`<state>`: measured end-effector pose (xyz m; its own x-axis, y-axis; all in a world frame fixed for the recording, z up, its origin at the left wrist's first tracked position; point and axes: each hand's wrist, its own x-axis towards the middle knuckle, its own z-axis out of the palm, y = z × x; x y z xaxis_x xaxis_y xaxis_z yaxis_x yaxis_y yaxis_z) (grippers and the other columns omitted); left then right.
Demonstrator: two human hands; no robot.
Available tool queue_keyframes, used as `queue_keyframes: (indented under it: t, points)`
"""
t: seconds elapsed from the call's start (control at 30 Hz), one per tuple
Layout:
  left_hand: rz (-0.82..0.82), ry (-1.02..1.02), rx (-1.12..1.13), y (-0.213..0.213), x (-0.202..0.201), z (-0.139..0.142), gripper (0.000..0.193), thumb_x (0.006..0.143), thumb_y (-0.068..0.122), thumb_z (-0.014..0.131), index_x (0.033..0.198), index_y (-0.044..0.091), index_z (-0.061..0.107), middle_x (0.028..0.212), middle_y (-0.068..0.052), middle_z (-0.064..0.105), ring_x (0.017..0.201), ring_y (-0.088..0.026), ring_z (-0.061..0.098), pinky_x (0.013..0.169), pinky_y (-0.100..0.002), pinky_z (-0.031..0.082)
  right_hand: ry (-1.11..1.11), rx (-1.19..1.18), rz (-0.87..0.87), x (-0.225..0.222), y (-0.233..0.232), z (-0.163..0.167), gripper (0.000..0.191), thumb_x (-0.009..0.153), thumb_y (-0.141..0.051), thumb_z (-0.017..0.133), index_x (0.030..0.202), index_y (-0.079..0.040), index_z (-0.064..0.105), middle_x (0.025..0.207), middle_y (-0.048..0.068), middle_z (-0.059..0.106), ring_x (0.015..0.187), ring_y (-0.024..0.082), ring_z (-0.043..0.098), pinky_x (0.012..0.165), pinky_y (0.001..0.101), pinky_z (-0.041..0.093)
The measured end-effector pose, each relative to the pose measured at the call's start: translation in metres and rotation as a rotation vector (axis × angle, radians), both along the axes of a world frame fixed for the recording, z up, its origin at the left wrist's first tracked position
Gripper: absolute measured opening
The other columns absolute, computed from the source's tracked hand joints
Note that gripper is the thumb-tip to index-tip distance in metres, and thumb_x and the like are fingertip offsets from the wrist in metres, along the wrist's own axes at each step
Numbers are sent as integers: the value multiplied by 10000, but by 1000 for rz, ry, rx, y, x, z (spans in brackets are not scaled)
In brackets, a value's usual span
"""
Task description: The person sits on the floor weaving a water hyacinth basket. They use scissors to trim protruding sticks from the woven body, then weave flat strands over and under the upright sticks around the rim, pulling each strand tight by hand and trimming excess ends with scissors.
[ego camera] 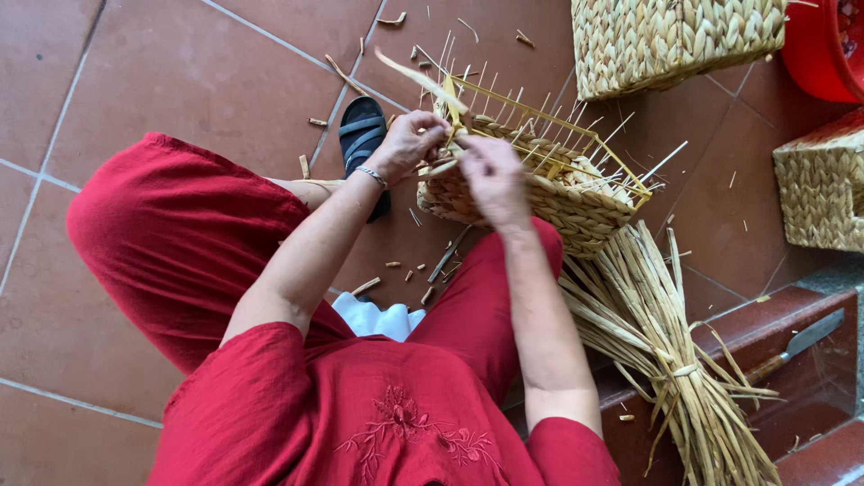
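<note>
A half-woven straw basket (576, 202) on a yellow wire frame (549, 121) rests against my right knee. My left hand (407, 144), with a bracelet at the wrist, pinches a flat straw strand (419, 81) at the basket's near corner. Close beside it, my right hand (493, 175) has its fingers closed on the weave at the same rim. The strand's free end sticks up to the left. I sit in red clothes, and one black sandal (362, 139) shows beyond my left hand.
A tied bundle of dry straw (670, 360) lies on the step at my right. Finished woven baskets stand at the top (675, 40) and right edge (823, 189), beside a red tub (823, 49). A knife (796, 342) lies on the step. Straw scraps litter the tiles.
</note>
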<state>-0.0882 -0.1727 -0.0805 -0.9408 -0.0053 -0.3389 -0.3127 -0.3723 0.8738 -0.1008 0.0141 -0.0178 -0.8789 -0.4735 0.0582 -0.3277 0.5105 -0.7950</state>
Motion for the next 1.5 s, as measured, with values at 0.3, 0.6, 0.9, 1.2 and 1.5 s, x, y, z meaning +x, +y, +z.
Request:
queue_keyframes:
  t: [0.3, 0.6, 0.9, 1.2, 1.5]
  points:
    - [141, -82, 616, -10, 27, -4, 136, 931, 79, 593, 1036, 23, 658, 862, -56, 682, 712, -147, 667, 650, -292, 575, 373, -38, -696, -38, 133, 16, 93, 1045, -121, 719, 1079, -58, 779, 1060, 34, 710, 914, 128, 658, 802, 286, 556]
    - [404, -466, 193, -25, 15, -21, 141, 948, 146, 622, 864, 33, 613, 749, -99, 696, 468, -180, 644, 374, -281, 440, 76, -78, -943, -12, 190, -18, 470, 886, -168, 819, 1295, -57, 614, 1157, 48, 597, 942, 156, 638, 828, 312, 565]
    - [277, -50, 82, -56, 41, -11, 382, 959, -11, 680, 1311, -4, 532, 895, -106, 692, 551, -135, 584, 500, -295, 522, -62, 44, -902, 2, 186, -28, 394, 1043, -268, 640, 1358, -32, 617, 1031, 55, 701, 919, 138, 633, 822, 299, 531]
    - [794, -376, 513, -108, 49, -24, 441, 954, 414, 447, 1128, 16, 523, 891, -285, 758, 629, -327, 724, 631, -491, 653, 307, 216, -844, -8, 203, -27, 303, 993, -156, 722, 1246, -11, 639, 984, 79, 672, 838, 161, 635, 729, 307, 544]
    - [16, 78, -141, -29, 51, -12, 438, 977, 450, 744, 1074, 24, 754, 962, -26, 733, 858, -134, 685, 784, -327, 553, -241, -102, -86, 9, 46, 35, 177, 1040, -77, 626, 1192, -35, 706, 1035, 87, 733, 726, 126, 705, 577, 250, 608]
